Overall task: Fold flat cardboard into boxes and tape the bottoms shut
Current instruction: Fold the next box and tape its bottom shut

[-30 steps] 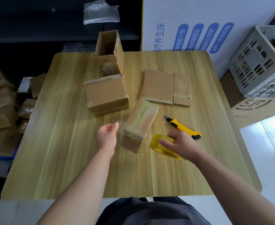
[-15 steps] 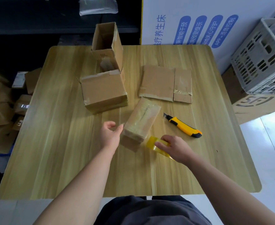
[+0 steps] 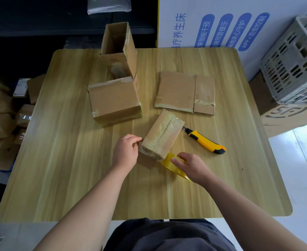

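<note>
Head camera: your left hand pinches the near corner of the small box, which lies on its side in the middle of the bench, seemingly to steady it for taping. Your right hand has its grip curled round the yellow tape roll, tilted on edge and touching the box's near end, placed to draw a strip across. Just beside the box waits the utility knife, likely for the cut; flat cardboard lies beyond.
</note>
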The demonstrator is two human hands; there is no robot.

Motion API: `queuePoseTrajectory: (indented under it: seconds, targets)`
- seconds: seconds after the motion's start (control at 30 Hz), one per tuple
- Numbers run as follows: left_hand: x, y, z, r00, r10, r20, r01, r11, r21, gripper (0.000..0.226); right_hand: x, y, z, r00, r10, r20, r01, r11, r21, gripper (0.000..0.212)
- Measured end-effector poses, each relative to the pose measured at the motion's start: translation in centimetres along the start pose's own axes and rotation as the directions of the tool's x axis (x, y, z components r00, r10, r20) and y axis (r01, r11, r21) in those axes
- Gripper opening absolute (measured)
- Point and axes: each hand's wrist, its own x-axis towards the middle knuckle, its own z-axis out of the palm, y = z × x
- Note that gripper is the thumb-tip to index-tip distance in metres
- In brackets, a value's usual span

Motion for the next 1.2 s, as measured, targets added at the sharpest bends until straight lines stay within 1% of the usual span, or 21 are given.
queuePoseTrajectory:
  seconds: [0.07,0.13,0.17,0.23,0.3,0.43,0.53,0.6,0.73,0.83,0.87,0.93,1.0,1.03,1.1,1.13,1.2]
  targets:
    - [-0.7,1.0,-0.4,0.999,-0.034,-0.041,0.028,0.992,-0.126,0.031,0.1,0.1,0.0,1.000,-0.003,0.007,0.003,1.000,0.006,0.040]
    - [-1.6,2.1,-0.4,0.997,-0.071,-0.023,0.065,0.977,-0.202,0.029,0.3,-0.1,0.1,1.000,-0.008,0.008,0.008,1.000,0.014,0.040]
    - [-1.8,2.4,-0.1,0.996,-0.087,0.000,0.086,0.979,-0.186,0.036,0.4,-0.1,0.1,1.000,-0.008,0.009,0.007,1.000,0.017,0.040]
    - [-2.0,2.4,0.5,0.987,-0.152,0.045,0.156,0.985,-0.077,0.059,0.6,-0.3,0.3,1.000,-0.004,0.014,0.004,1.000,0.023,0.039]
    - [-1.8,2.3,0.9,0.979,-0.198,0.051,0.198,0.980,0.023,0.072,0.8,-0.5,0.7,1.000,-0.003,0.022,0.003,1.000,0.027,0.041]
    - [-1.9,2.1,1.4,0.987,-0.161,0.022,0.157,0.982,0.103,0.071,0.9,-0.4,0.8,0.999,0.010,0.036,-0.012,0.999,0.044,0.045]
    - [-2.2,1.8,1.7,0.993,-0.112,0.025,0.105,0.974,0.199,0.070,-0.4,1.2,0.2,0.999,-0.005,0.047,0.001,0.997,0.075,0.040]
    - [-2.2,1.6,1.8,0.994,-0.103,0.039,0.091,0.969,0.231,0.070,-1.2,2.2,0.0,0.999,-0.015,0.038,0.010,0.994,0.108,0.038]
    - [-2.3,2.1,1.8,0.992,-0.118,0.049,0.102,0.961,0.256,0.069,-1.2,2.3,-0.2,0.998,-0.033,0.048,0.026,0.992,0.125,0.042]
    - [-2.6,3.0,1.6,0.976,-0.202,0.084,0.176,0.953,0.248,0.076,-1.3,1.9,-0.2,0.998,-0.033,0.053,0.025,0.990,0.136,0.042]
    - [-2.9,3.3,1.4,0.960,-0.258,0.108,0.230,0.947,0.226,0.082,-1.4,1.8,-0.1,0.998,-0.032,0.052,0.024,0.989,0.147,0.042]
    - [-3.2,3.8,1.1,0.907,-0.378,0.184,0.354,0.923,0.152,0.093,-1.6,1.6,0.2,0.998,-0.035,0.043,0.027,0.984,0.176,0.043]
    - [-3.3,4.2,0.9,0.839,-0.444,0.314,0.462,0.887,0.018,0.100,-1.7,1.5,0.3,0.998,-0.045,0.037,0.036,0.978,0.204,0.043]
    - [-3.2,4.4,1.0,0.809,-0.450,0.377,0.514,0.854,-0.083,0.105,-1.7,1.5,0.4,0.998,-0.044,0.042,0.034,0.977,0.212,0.043]
    - [-3.0,4.5,1.4,0.762,-0.441,0.474,0.605,0.747,-0.278,0.118,-1.6,1.5,0.3,0.998,-0.028,0.057,0.013,0.971,0.239,0.042]
    - [-3.0,4.6,1.7,0.749,-0.435,0.500,0.632,0.695,-0.342,0.124,-1.5,1.6,0.2,0.998,-0.019,0.064,0.002,0.967,0.256,0.041]
    - [-3.1,4.9,2.7,0.746,-0.439,0.501,0.654,0.625,-0.426,0.132,-1.4,1.8,0.2,0.997,-0.022,0.075,-0.002,0.954,0.300,0.036]
